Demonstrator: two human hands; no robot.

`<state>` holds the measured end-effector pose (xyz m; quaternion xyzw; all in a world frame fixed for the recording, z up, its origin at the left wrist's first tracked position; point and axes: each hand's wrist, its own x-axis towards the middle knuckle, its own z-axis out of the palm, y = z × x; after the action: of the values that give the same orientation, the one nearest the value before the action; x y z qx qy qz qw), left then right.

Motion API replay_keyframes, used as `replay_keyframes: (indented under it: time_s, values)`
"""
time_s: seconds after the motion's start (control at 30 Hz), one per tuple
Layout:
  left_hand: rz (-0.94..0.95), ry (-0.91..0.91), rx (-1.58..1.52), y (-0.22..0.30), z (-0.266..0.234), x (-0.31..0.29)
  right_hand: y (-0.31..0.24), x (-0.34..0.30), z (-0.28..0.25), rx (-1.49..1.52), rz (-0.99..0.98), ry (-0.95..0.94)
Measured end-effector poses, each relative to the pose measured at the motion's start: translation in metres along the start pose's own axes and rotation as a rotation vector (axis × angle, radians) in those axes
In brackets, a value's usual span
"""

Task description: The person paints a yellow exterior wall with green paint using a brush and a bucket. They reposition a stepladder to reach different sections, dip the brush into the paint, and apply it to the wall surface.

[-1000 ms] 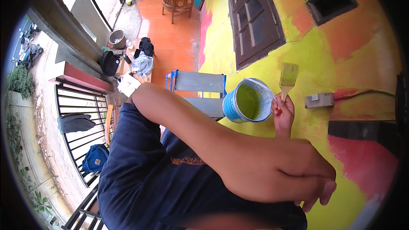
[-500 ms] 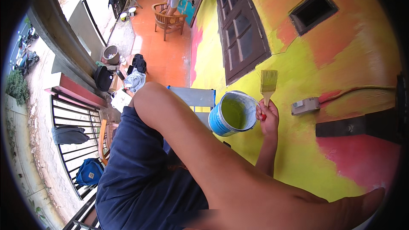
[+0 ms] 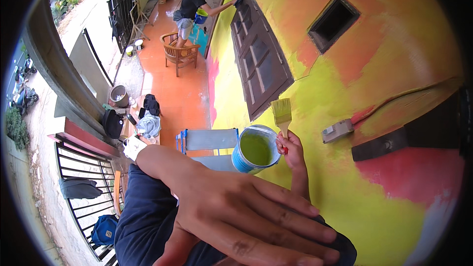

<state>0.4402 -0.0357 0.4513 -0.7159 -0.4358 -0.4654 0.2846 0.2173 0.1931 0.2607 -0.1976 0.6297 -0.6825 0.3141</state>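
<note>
My right hand (image 3: 292,150) is closed around a flat paintbrush (image 3: 282,111) with a pale wooden handle and a red end. Its bristles point up and carry yellow-green paint. Right beside that hand is a blue and white bucket (image 3: 237,156) with green paint (image 3: 255,149) inside. The fingers come up to its rim, but I cannot tell if they grip it. Close in front of me, my left hand (image 3: 231,207) reaches across with its back up and fingers stretched out, holding nothing. It covers part of the dark cloth below.
The painted wall (image 3: 315,113) on my right has a brown shuttered window (image 3: 261,59) and a grey electrical box (image 3: 338,130). Grey steps with blue edges (image 3: 209,139) stand behind the bucket. Farther off, another person (image 3: 191,5) stands on a wooden chair (image 3: 178,53) at the wall.
My left forearm has drawn back from across the lower right, bringing the hand into view. The brush has tipped slightly left. The whole view has shifted, with the far porch showing more.
</note>
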Motion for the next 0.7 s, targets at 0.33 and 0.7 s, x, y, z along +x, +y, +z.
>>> replay_keyframes:
  time_s: [0.33,0.7]
  values:
    - [-0.454,0.96,0.576,-0.053,-0.046,-0.164,0.002,-0.005,0.015,0.005,-0.049,-0.009]
    - [-1.485,0.652,0.812,-0.11,-0.045,-0.403,-0.015,-0.007,0.017,-0.024,-0.025,-0.043]
